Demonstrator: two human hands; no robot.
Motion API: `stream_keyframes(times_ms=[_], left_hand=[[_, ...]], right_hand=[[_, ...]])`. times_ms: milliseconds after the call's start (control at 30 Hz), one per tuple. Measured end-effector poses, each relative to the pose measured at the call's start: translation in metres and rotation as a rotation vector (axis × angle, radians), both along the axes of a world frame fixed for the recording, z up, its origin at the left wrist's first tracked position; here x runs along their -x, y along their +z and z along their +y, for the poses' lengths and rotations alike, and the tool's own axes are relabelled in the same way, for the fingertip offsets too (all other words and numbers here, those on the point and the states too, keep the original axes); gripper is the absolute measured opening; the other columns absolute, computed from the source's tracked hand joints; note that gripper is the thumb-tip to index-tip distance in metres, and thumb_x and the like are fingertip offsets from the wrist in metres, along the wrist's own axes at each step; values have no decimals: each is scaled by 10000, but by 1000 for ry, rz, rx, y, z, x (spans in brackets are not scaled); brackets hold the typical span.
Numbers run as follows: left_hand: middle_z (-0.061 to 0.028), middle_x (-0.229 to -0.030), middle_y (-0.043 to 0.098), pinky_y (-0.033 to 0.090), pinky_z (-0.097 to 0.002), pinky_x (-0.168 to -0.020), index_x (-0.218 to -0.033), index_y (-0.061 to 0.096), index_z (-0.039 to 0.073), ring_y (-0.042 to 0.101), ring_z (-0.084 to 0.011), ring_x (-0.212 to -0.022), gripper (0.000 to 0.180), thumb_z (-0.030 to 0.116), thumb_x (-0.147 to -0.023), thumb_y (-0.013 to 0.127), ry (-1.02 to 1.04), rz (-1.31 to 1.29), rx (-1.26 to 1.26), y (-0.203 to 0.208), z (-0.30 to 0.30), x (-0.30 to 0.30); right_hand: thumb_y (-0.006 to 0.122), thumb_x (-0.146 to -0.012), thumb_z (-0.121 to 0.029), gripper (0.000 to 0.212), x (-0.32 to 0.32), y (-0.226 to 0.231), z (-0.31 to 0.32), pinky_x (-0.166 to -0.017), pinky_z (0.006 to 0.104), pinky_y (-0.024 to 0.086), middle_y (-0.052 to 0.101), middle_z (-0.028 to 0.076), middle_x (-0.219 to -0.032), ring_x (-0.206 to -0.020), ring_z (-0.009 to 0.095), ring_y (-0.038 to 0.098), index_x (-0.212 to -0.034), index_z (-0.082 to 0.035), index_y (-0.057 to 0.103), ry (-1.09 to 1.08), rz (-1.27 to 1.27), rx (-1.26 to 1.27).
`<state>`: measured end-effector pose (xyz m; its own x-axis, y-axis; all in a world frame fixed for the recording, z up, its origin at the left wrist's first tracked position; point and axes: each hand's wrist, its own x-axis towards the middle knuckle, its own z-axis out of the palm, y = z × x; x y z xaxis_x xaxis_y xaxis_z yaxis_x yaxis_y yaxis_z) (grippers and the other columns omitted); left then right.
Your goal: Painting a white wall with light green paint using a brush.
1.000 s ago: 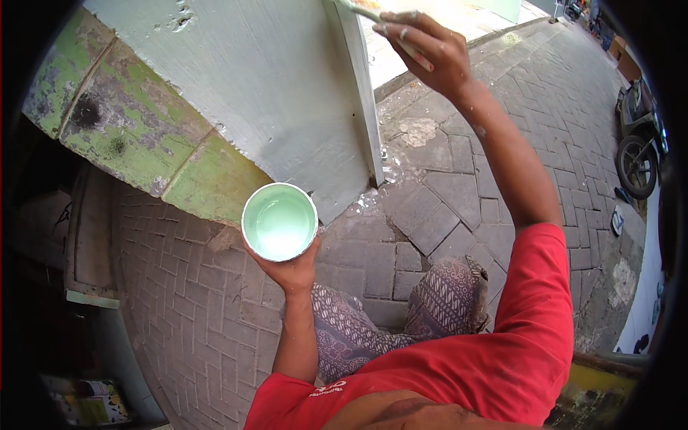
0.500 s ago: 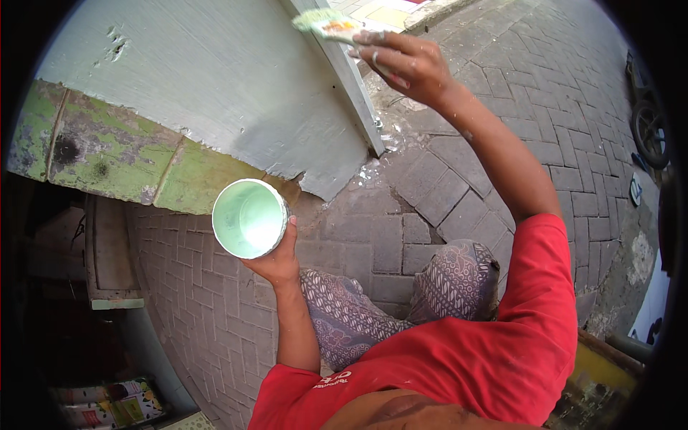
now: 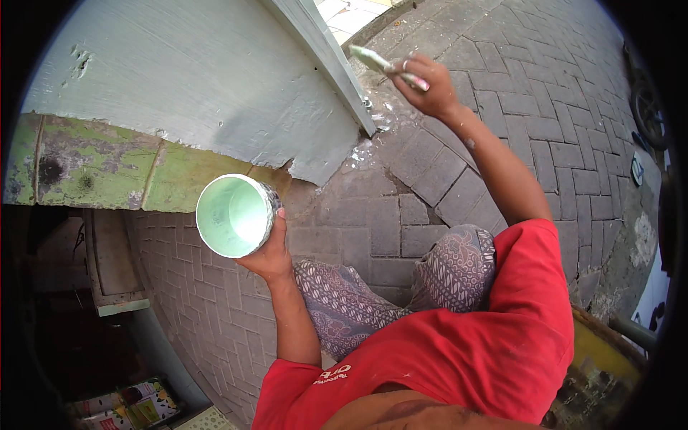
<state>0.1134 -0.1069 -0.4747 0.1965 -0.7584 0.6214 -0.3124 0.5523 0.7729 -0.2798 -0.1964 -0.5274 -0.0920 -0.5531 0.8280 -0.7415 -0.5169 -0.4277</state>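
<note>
My left hand (image 3: 271, 252) grips a paint cup (image 3: 231, 216) from its right side. The cup is tilted so its pale green inside shows, with a bright wet-looking patch low in it. Farther up and to the right, my right hand (image 3: 428, 87) is closed round the handle of a paintbrush (image 3: 371, 59). The brush's pale green bristles point left, close to the narrow edge (image 3: 331, 61) of a grey-white painted panel (image 3: 193, 79). Whether the bristles touch that edge I cannot tell. Paint specks mark my right hand and forearm.
Below the panel runs a peeling green tiled strip (image 3: 93, 161). Grey paving blocks (image 3: 355, 229) cover the ground, with white paint spots (image 3: 362, 149) by the panel's lower corner. A wooden frame (image 3: 111, 261) stands at left. A wheel (image 3: 647, 111) and a sandal (image 3: 637, 169) are at far right.
My right hand has moved down with the paintbrush, which has turned edge-on. My left hand and the cup sit slightly farther left in view. The panel has shifted left in view too.
</note>
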Motion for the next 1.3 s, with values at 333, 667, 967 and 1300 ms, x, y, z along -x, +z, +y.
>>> stream_keyframes(times_ms=[333,667,967,1300], left_hand=[[-157,-1297,661,517,-421,-1030,-1363,539,-51,655,-268,-1145,742,12,-727,917,-98,-29,32,-8,-17,23],[-161,-1385,602,478,-420,-1087,-1457,451,-44,602,-276,-1238,866,1,-730,919,-172,-6,38,-14,-5,45],[-176,-1422,590,416,-451,-1149,-1446,486,-52,575,-292,-1289,811,-84,-728,863,-102,-12,-111,-9,11,36],[-168,-1448,562,399,-464,-1167,-1475,451,-39,557,-299,-1312,856,-112,-719,846,-101,1,-126,-7,11,32]], right_hand=[[683,-948,-223,267,117,81,-103,-531,306,540,699,76,-737,-581,152,654,-824,14,694,-289,-1326,272],[763,-933,-106,186,-155,-104,10,-721,313,576,748,104,-960,-830,184,733,-1039,41,723,-543,-1476,108],[783,-842,-106,185,-195,-74,-32,-741,433,552,738,168,-954,-829,397,712,-1022,-63,776,-566,-1013,-153],[808,-894,-63,194,-192,-98,-27,-745,326,581,772,94,-970,-843,142,718,-1045,47,753,-41,-1846,-10]])
